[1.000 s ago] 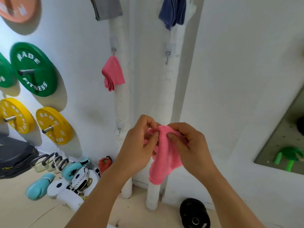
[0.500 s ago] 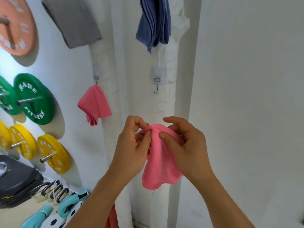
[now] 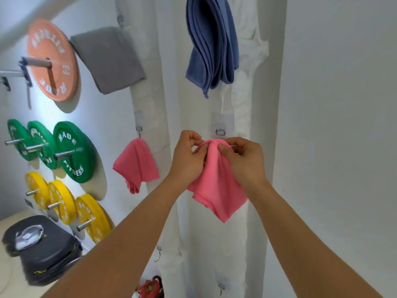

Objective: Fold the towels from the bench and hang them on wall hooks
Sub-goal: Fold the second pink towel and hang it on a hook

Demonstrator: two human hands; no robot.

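Head view, facing wall, close

Bright, even light; edges warped

Gym: weight plates on wall.

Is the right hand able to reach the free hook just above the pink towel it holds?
Probably yes. The right hand and left hand pinch the pink towel directly below the empty hook, and nothing lies between them.
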